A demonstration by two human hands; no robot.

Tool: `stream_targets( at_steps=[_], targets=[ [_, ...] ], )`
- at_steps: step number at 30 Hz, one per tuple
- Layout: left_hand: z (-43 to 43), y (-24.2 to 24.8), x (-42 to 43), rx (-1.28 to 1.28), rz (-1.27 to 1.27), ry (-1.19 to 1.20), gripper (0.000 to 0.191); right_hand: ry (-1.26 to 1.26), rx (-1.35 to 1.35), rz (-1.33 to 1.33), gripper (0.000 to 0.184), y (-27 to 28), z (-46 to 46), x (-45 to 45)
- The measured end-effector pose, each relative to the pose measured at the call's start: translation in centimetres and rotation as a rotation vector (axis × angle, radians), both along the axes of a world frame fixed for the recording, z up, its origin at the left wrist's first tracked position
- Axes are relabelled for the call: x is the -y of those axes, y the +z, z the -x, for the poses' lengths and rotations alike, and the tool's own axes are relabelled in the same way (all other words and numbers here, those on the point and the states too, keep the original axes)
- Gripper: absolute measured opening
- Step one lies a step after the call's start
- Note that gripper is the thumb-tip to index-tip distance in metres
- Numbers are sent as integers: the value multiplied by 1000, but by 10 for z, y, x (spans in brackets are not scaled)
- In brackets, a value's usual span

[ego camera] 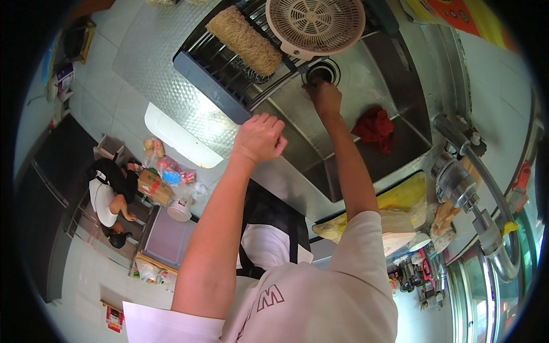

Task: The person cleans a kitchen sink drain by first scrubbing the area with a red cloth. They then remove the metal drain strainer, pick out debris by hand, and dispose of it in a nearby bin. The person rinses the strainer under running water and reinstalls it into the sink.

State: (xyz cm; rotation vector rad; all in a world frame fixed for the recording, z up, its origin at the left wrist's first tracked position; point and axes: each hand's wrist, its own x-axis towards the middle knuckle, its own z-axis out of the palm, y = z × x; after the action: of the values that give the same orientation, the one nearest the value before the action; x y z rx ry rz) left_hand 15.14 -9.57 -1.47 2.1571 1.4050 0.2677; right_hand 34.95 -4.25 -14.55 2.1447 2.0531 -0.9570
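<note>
My left hand [259, 136] is curled into a fist by the sink's near left edge, beside the end of a grey-blue rack handle [210, 88]; nothing shows in it. Inside the stainless steel sink [296, 128], my right hand [324, 96] reaches down to the round drain [330, 72]. Its fingertips are at the dark drain opening, and whether they grip anything is hidden. A crumpled red cloth [374, 128] lies in the sink to the right of that forearm. Over the sink's far part sits a beige plastic strainer basket [316, 25], next to a fibrous loofah scrubber [244, 40] on the rack.
Under the loofah is a dark wire scourer [257, 77]. A metal faucet [459, 180] rises at the right. A white cutting board or lid [180, 137] lies left of the counter. Far left, another person [105, 197] crouches near a cardboard box [155, 187] and plastic bags.
</note>
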Motion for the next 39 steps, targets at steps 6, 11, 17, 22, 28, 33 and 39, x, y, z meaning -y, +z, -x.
stream_targets(
  at_steps=[6, 11, 17, 22, 28, 33, 39],
  targets=[
    [0, -1, -2, -5, -2, -19, 14, 26, 13, -176, 17, -5, -3, 4],
    [0, 2, 2, -4, 20, -11, 13, 0, 70, -139, 16, 33, -16, 21],
    [0, 10, 0, -19, 60, -40, 11, 138, -30, -228, 11, 97, -33, 73],
    [-29, 60, -8, 368, 324, 358, 31, 224, -32, -314, 8, 176, -33, 95],
    [-65, 135, 5, 275, 400, 321, 32, 323, -41, -511, 7, 242, -40, 106],
    [-66, 159, 19, 357, 320, 384, 28, 381, -50, -613, 8, 278, -38, 116],
    [-67, 174, 30, 417, 313, 354, 29, 201, -96, -585, 11, 307, -28, 132]
  ],
)
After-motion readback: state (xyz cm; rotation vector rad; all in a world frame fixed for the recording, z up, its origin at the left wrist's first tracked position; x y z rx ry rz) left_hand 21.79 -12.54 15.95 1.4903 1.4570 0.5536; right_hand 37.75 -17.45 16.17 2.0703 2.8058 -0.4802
